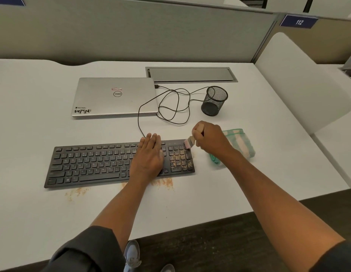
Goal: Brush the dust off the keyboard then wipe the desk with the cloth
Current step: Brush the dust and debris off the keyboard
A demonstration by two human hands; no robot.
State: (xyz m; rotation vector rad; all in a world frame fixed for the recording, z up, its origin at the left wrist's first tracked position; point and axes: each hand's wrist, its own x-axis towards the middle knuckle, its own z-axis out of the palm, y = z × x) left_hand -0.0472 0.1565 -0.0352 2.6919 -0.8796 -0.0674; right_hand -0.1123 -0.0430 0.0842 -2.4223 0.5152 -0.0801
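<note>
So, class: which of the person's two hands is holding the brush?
The right hand grips the brush; the left hand lies flat on the keyboard.

One keyboard (119, 163), one cloth (242, 143), one brush (190, 142).

— What do the surfaces look like?
— Matt black plastic keyboard (119, 163), speckled with tan dust; smooth, matt white desk (210, 195).
— And the rest?
— Brushed silver metal laptop (114, 97), black wire-mesh cup (214, 101), soft striped towelling cloth (241, 142).
</note>
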